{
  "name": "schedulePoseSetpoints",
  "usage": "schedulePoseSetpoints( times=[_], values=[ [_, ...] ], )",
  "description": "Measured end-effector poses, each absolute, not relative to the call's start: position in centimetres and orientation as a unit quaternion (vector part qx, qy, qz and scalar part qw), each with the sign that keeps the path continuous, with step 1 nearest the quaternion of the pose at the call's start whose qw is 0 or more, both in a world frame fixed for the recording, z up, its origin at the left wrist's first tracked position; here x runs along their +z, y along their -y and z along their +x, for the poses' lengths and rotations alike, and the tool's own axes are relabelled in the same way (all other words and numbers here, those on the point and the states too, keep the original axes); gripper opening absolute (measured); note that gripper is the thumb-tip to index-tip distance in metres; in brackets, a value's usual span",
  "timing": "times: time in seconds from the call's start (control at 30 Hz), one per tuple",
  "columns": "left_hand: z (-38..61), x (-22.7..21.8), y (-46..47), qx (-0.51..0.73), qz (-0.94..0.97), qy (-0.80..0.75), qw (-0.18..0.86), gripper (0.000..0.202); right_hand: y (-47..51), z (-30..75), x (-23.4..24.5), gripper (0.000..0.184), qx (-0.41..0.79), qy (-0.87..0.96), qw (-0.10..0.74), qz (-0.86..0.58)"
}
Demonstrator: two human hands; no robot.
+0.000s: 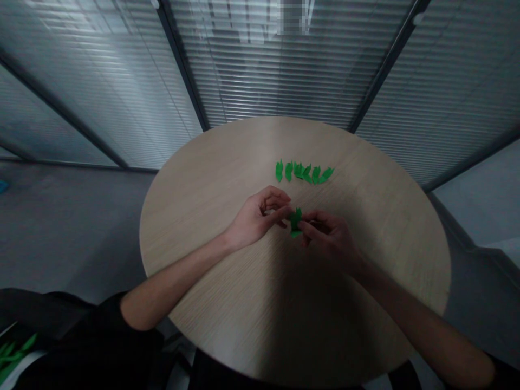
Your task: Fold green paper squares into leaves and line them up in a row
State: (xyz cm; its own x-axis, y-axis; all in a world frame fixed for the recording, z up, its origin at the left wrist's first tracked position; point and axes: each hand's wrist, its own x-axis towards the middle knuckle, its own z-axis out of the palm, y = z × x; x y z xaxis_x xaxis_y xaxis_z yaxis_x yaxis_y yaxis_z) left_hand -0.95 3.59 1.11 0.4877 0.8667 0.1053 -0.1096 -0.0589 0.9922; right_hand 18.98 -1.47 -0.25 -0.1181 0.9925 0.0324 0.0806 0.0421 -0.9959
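Observation:
Between my two hands, above the middle of the round table point(203, 206), is a small green folded piece point(296, 223) that looks like paper or a leaf. My left hand point(262, 215) comes in from the left, its thumb and fingers pinching the piece's left edge. From the other side, my right hand point(327, 233) grips the right edge between thumb and fingers. Just beyond lies a row of several similar green pieces point(288, 171), each with pointed tips at the top; those on the right lie close together or touch.
Glass panels with blinds point(276, 76) stand right behind the table's far edge. At the bottom left, long green strips or leaves point(16, 355) lie by a white rim point(26, 368). Grey floor point(81, 227) shows left of the table.

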Motion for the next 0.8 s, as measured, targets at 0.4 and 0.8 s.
schedulePoseSetpoints(
  times=[0.4,0.8],
  values=[
    [-1.21,1.33,-3.55,0.33,0.679,-0.349,0.555,0.026,1.2,18.92,-0.28,0.025,0.502,0.552,0.47,-0.472],
    [-1.48,0.48,-4.28,0.322,0.692,-0.365,0.533,0.023,0.55,19.18,-1.02,0.026,0.46,0.586,0.455,-0.488]
  ],
)
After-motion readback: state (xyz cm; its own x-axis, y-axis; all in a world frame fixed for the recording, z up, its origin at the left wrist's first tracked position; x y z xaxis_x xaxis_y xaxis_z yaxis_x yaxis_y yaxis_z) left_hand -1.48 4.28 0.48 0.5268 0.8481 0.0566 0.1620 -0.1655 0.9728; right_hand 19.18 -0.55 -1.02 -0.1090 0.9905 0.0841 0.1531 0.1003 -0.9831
